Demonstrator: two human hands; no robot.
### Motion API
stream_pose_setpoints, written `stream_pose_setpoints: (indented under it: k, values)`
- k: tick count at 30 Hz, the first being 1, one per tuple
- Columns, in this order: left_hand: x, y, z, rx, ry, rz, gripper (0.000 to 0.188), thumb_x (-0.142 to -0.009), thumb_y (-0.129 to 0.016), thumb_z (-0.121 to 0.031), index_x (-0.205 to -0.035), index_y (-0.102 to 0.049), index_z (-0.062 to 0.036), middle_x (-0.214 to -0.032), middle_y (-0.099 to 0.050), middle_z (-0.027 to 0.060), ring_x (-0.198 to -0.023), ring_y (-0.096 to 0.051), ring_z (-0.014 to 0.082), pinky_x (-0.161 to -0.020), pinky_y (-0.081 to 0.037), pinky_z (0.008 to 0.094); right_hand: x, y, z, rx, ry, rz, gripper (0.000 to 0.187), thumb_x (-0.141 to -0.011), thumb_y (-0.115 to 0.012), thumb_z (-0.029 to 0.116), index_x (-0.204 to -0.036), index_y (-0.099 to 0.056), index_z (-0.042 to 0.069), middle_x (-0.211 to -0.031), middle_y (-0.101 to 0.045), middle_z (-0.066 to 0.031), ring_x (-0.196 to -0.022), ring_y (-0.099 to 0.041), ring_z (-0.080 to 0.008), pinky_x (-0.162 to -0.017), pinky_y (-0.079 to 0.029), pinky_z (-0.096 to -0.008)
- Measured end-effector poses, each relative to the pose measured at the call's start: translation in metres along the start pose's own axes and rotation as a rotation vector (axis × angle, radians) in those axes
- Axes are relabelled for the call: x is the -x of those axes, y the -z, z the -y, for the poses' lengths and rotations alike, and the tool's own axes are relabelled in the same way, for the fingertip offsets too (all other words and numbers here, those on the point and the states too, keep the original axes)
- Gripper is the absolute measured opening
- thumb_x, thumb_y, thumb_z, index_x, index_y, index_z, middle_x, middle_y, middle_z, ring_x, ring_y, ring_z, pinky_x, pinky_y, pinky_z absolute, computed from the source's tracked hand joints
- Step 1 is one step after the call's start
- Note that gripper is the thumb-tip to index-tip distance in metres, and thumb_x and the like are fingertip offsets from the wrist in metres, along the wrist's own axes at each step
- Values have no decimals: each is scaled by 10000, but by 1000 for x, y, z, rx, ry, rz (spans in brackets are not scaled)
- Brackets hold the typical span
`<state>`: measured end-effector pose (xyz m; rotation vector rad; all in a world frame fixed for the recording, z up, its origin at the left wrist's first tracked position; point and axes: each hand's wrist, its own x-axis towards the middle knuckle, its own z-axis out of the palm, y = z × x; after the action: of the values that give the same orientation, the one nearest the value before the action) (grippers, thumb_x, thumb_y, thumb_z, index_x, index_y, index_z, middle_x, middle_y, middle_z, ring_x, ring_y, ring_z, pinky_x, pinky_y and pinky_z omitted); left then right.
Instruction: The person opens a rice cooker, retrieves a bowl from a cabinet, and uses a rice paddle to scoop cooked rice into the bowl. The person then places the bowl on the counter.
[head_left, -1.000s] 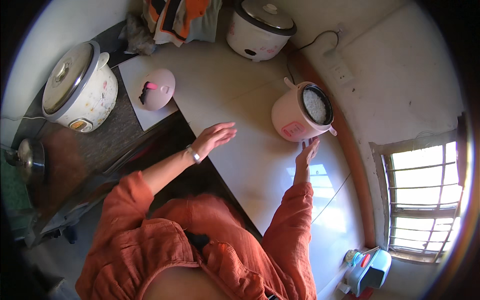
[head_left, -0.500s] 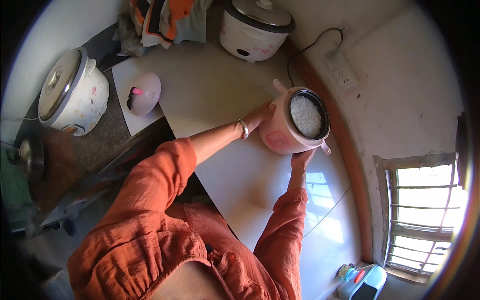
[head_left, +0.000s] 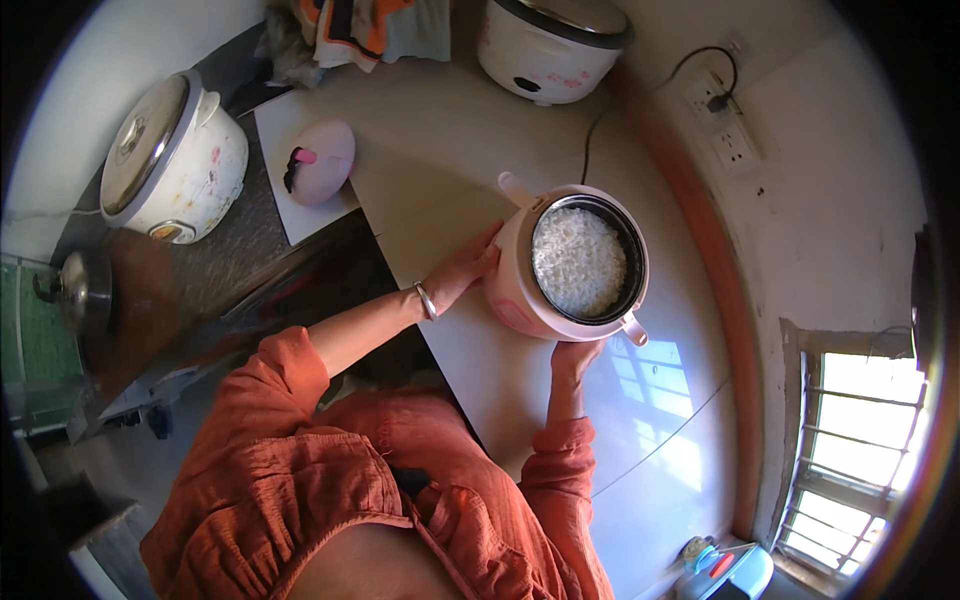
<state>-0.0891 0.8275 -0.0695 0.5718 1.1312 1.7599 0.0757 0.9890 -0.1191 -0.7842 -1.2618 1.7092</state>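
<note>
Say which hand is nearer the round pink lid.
Left. The left hand, touching the pink cooker, is right of the pink lid, toward the person; the right hand, at the cooker's near side, is farther right.

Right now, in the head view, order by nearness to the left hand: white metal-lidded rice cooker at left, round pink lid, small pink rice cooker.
1. Small pink rice cooker: touching the left hand, rightward.
2. Round pink lid: ahead, leftward.
3. White metal-lidded rice cooker: farther left, past the lid.

Smooth plastic rice cooker (head_left: pixel 512 280), glossy countertop (head_left: pixel 450 150)
</note>
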Motion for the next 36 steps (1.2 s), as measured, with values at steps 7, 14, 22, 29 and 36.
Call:
stream_pose_setpoints:
  k: [7,14,22,29,36]
  values:
    - [92,21,39,-209,54,-334,546,-907,-579,-342,-1354,-423,-71,-1167,-560,39,-1061,-503,111,-932,-408,266,119,-20,-3,549,134,-15,573,-1008,-270,360,-1433,-199,-18,-1468,-228,-214,-1344,-257,-314,-1099,-210,-400]
    - [251,44,51,-139,-86,-381,368,-937,-546,-202,-1253,-519,-13,-1144,-597,73,-1060,-548,144,-951,-430,293,256,-106,14,277,-23,977,493,-985,-389,347,-1283,-455,-41,-1272,-485,-208,-1129,-516,-328,-917,-436,-405]
    - [449,74,42,-140,-389,-664,352,-919,-558,-149,-1241,-486,-28,-1170,-563,78,-1095,-518,160,-966,-405,301,398,-216,-21,233,-59,1389,350,-987,-404,233,-1055,-584,-60,-871,-651,-136,-766,-625,-202,-693,-506,-317]
    - [639,120,60,-255,-323,-1213,246,-871,-575,-130,-1081,-567,0,-968,-633,82,-905,-576,132,-809,-475,297,587,-290,-53,129,-117,1927,265,-967,-446,151,-1106,-597,-16,-1024,-640,-119,-904,-612,-185,-777,-491,-308]
    - [750,144,63,-50,-516,-1648,264,-874,-575,-44,-1132,-538,-1,-1002,-617,66,-923,-571,142,-820,-489,287,721,-367,-63,203,36,2318,222,-949,-481,131,-1056,-618,-7,-921,-660,-109,-838,-621,-164,-743,-492,-288]
